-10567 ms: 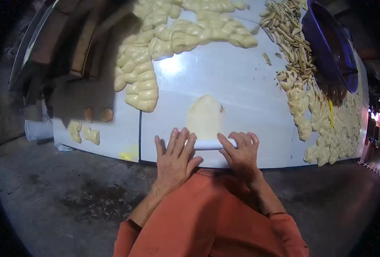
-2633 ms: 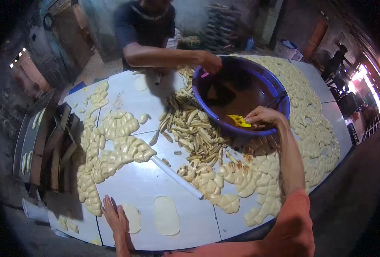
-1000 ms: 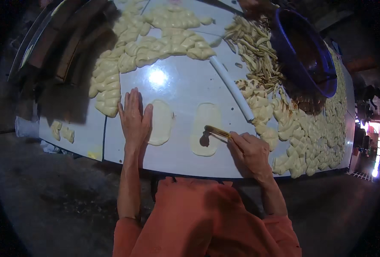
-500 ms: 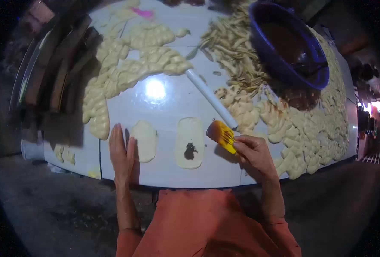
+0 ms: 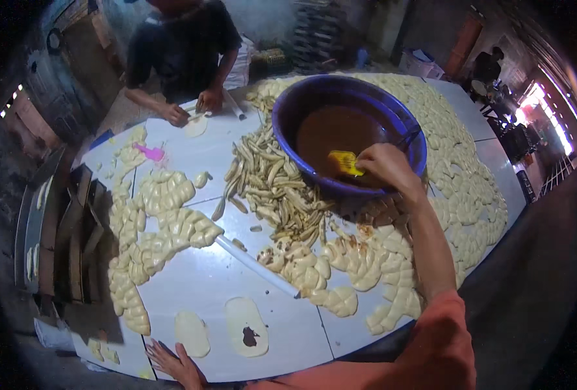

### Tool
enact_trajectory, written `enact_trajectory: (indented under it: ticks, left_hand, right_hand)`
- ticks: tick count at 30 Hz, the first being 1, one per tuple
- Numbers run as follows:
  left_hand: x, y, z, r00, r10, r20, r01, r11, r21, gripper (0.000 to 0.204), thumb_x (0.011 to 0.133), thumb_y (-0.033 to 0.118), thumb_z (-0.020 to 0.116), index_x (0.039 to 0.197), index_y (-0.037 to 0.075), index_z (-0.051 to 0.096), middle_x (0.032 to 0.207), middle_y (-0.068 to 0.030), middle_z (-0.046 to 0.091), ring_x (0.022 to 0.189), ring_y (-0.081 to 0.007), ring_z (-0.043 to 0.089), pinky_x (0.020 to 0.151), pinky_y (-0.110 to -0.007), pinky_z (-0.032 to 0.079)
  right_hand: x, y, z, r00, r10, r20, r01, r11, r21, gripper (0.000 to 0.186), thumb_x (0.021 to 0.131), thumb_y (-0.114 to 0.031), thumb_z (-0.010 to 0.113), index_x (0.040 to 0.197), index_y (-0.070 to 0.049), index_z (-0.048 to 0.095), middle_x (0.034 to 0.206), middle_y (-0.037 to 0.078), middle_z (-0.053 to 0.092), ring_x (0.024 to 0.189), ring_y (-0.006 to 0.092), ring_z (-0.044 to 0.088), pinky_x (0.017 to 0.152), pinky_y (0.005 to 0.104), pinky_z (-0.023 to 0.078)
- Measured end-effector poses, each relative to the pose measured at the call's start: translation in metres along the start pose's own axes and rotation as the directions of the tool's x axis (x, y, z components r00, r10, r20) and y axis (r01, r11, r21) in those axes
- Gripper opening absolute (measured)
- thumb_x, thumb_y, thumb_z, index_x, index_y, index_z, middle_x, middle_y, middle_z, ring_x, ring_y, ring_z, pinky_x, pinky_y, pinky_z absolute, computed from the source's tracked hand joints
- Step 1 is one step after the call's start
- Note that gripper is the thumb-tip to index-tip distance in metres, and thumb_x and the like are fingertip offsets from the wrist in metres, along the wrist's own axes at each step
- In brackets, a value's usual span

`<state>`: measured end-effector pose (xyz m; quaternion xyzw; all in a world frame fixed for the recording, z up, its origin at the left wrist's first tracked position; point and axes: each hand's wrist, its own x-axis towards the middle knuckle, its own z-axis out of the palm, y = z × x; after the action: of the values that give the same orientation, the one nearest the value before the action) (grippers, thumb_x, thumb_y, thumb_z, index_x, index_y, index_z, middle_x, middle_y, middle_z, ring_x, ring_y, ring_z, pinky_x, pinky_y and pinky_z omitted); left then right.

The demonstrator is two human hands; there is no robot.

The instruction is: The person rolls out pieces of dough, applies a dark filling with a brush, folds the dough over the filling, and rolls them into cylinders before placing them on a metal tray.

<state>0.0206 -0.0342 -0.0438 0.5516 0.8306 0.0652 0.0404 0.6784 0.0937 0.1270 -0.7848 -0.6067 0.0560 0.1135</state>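
And over the purple tub (image 5: 287, 140) the right hand (image 5: 384, 164) is stretched now, its grip pinched firmly on a yellow scraper (image 5: 344, 162)! The blade is held inside the rim, at the brown liquid (image 5: 331, 130) – whether it is being dipped cannot be told. Down at the near edge, the left hand (image 5: 175, 364) is laid on the bench (image 5: 292, 335), its grip loose, fingers parted, nothing held. Just beside it a plain dough sheet (image 5: 192, 335) is spread; next along, a second dough sheet (image 5: 241, 312) is seen, marked by a dark brown smear (image 5: 250, 336) at its lower part. Beyond these, a white tube (image 5: 257, 266) is set slantwise between folded dough pieces (image 5: 165, 224) and a heap of peeled, banana-like strips (image 5: 275, 179). Across the bench, another small pale sheet (image 5: 196, 127) is being handled by a co-worker's hands (image 5: 177, 115) – a pink scraper (image 5: 148, 152) is left lying nearby.
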Motion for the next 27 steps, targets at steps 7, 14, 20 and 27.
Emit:
enact_trajectory:
  ticks: [7, 14, 20, 27]
  left_hand:
    - [-0.023, 0.023, -0.027, 0.996, -0.038, 0.084, 0.049, 0.99, -0.13, 0.084, 0.106, 0.058, 0.043, 0.163, 0.0, 0.023, 0.168, -0.0295, 0.016, 0.158, -0.0452, 0.007, 0.125, -0.06, -0.002]
    - [-0.016, 0.013, -0.008, 0.992, 0.075, -0.104, -0.068, 0.995, 0.072, 0.072, 0.106, 0.049, 0.051, 0.155, -0.003, 0.041, 0.16, -0.0261, 0.04, 0.151, -0.0431, 0.032, 0.123, -0.06, 0.019]
    - [-0.015, -0.001, 0.005, 0.997, -0.003, -0.08, -0.006, 0.994, -0.113, 0.073, 0.106, 0.035, 0.051, 0.163, 0.001, 0.021, 0.167, -0.0238, 0.026, 0.158, -0.0388, 0.013, 0.126, -0.058, 0.0]
    - [-0.017, 0.003, -0.008, 1.0, 0.001, -0.029, -0.007, 0.98, -0.199, 0.074, 0.106, 0.035, 0.053, 0.162, -0.001, 0.021, 0.168, -0.0224, 0.024, 0.159, -0.0353, 0.013, 0.127, -0.056, -0.003]
  right_hand:
    - [0.047, 0.027, 0.042, 0.935, -0.234, 0.268, 0.193, 0.966, 0.171, 0.031, 0.084, -0.029, 0.079, 0.104, -0.005, 0.08, 0.09, 0.015, 0.077, 0.082, 0.0272, 0.074, 0.074, 0.0445, 0.056]
    - [0.047, 0.054, 0.028, 0.832, -0.095, 0.547, -0.281, 0.778, 0.562, 0.037, 0.094, -0.033, 0.077, 0.113, -0.002, 0.078, 0.075, 0.001, 0.068, 0.06, 0.007, 0.055, 0.054, 0.0274, 0.044]
    - [0.032, 0.032, 0.014, 0.836, -0.09, 0.541, -0.353, 0.667, 0.657, 0.036, 0.095, -0.029, 0.076, 0.113, 0.002, 0.076, 0.073, 0.001, 0.066, 0.056, 0.0057, 0.053, 0.051, 0.0241, 0.041]
    - [0.009, -0.006, 0.001, 0.856, -0.072, 0.511, -0.372, 0.601, 0.707, 0.034, 0.095, -0.025, 0.076, 0.113, 0.004, 0.074, 0.077, 0.001, 0.066, 0.057, 0.0056, 0.053, 0.052, 0.0223, 0.042]
